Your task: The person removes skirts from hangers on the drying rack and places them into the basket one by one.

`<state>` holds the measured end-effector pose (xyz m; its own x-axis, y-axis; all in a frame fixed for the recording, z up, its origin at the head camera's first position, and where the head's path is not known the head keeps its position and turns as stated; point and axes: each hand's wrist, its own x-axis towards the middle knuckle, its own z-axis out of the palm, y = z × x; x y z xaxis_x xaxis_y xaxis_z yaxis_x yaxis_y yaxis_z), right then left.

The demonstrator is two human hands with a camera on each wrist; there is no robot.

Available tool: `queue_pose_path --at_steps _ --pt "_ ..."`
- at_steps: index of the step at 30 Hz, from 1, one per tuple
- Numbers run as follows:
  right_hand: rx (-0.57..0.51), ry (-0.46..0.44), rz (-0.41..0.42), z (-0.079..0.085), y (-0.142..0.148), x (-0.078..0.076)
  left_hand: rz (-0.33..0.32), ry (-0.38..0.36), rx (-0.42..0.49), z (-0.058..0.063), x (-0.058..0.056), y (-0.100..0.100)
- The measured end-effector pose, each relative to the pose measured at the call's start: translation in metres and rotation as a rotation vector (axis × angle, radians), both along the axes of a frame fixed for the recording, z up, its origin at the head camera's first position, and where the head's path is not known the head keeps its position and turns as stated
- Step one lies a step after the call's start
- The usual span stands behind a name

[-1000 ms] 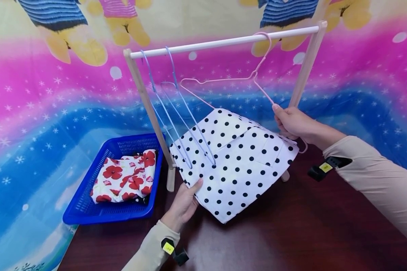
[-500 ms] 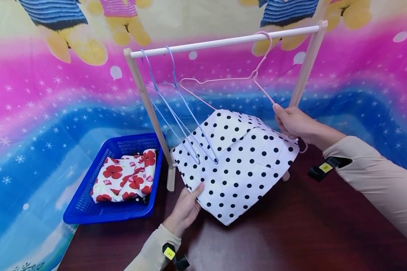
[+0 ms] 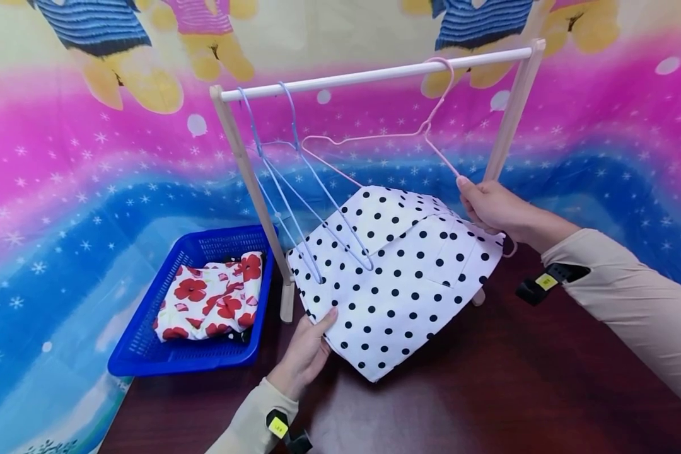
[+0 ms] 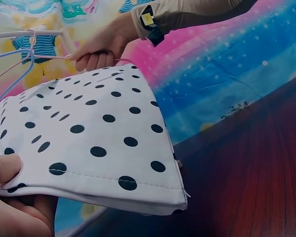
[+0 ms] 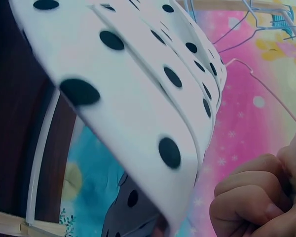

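Note:
A white garment with black polka dots (image 3: pixel 386 296) hangs slanted over the lower part of a pink clothes hanger (image 3: pixel 374 135), whose hook sits on the rack's white rail. My left hand (image 3: pixel 306 350) grips the garment's lower left hem, thumb on top and fingers underneath. In the left wrist view, the stitched hem (image 4: pixel 113 180) stretches away from that hand. My right hand (image 3: pixel 496 205) grips the sloping right arm of the hanger, just above the garment. Seen from the right wrist, the fingers (image 5: pixel 246 197) are curled beside the cloth. The hanger's lower part is mostly hidden by the garment.
Two blue hangers (image 3: pixel 295 135) hang at the left of the rail (image 3: pixel 363 78), overlapping the garment in the head view. Left of the wooden rack post (image 3: pixel 250 183), a blue basket (image 3: pixel 122 353) holds a red-flowered garment (image 3: pixel 210 299). The dark table (image 3: pixel 488 391) lies beneath; a printed cloth backdrop stands behind.
The garment's lower edge swings slightly with my left hand. The blue hangers sway against it. My right hand keeps its place on the pink hanger, and the head view shifts a little.

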<state>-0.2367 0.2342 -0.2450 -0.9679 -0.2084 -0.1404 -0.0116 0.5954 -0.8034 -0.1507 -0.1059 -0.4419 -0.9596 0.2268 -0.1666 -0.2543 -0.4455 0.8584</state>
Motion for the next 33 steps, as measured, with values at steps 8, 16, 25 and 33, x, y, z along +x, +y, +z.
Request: queue_pose_path --at_steps 8,16,25,33 --pt "0.025 -0.013 0.002 0.002 0.002 0.000 0.025 -0.002 -0.048 0.004 0.002 -0.009" --pt "-0.004 -0.028 -0.010 -0.002 0.003 -0.004 0.025 -0.027 -0.055 0.003 0.005 -0.010" --pt "0.020 -0.002 -0.009 -0.004 0.000 -0.005 0.029 -0.030 -0.043 -0.002 0.007 -0.011" --pt "0.019 -0.021 -0.004 -0.004 -0.001 -0.006 0.035 -0.040 -0.058 0.000 0.007 -0.017"
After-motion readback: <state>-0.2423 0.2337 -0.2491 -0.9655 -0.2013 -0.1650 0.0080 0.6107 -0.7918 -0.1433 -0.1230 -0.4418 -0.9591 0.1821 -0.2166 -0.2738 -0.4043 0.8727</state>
